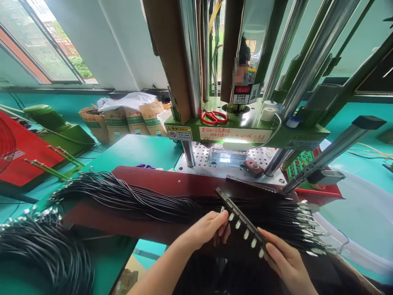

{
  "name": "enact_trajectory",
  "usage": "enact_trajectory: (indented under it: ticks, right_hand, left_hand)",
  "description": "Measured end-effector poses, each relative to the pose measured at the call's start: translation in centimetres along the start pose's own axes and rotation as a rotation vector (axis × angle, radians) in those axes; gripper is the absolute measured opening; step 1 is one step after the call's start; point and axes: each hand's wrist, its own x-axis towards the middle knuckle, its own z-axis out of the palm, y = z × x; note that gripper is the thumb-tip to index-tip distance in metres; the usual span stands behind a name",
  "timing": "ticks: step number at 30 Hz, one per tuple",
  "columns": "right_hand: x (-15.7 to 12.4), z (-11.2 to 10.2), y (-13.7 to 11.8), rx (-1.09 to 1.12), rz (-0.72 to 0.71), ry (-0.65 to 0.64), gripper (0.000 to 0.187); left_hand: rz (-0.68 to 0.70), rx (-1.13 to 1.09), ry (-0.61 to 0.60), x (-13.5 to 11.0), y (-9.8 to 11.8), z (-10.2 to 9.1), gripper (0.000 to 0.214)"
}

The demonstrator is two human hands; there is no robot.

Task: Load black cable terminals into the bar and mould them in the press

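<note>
A long dark mold bar (pixel 241 215) is held at a slant above the bench, with several silvery cable connectors (pixel 246 234) along its lower edge. My right hand (pixel 287 258) is closed on the bar's near right end, thumb and fingers gripping it. Near the far left end, my left hand (pixel 210 229) pinches a cable connector at the bar's edge; its fingertips partly hide that connector. Behind the hands, a bundle of black cables (pixel 147 198) lies across a dark red board (pixel 153 176). Another dark bar (pixel 258 184) rests on the board close to the press.
A green press (pixel 276 137) with steel columns stands ahead, red-handled scissors (pixel 214 117) on its ledge. More black cables (pixel 46 254) lie at lower left. Metal connector ends (pixel 310 229) stick out at right. Paper sacks (pixel 135 119) stand behind the green table (pixel 144 149).
</note>
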Motion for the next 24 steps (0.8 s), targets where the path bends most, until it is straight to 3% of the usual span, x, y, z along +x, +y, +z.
enact_trajectory:
  ticks: [6, 13, 20, 24]
  right_hand:
    - [0.2, -0.6, 0.4, -0.050, -0.042, -0.035, 0.035]
    - [0.5, -1.2, 1.0, -0.210, -0.188, -0.069, 0.036]
    - [0.7, -2.6, 0.2, -0.677, -0.565, -0.169, 0.029]
    - [2.4, -3.8, -4.2, -0.863, -0.522, -0.308, 0.033]
  left_hand:
    - [0.036, -0.198, -0.074, 0.2, -0.2, -0.4, 0.056]
    - [0.020, -0.418, -0.294, 0.5, -0.2, -1.1, 0.058]
    - [0.048, -0.117, -0.217, -0.2, -0.2, -2.0, 0.057]
    - [0.093, 0.027, -0.076, 0.3, 0.7, -1.5, 0.055]
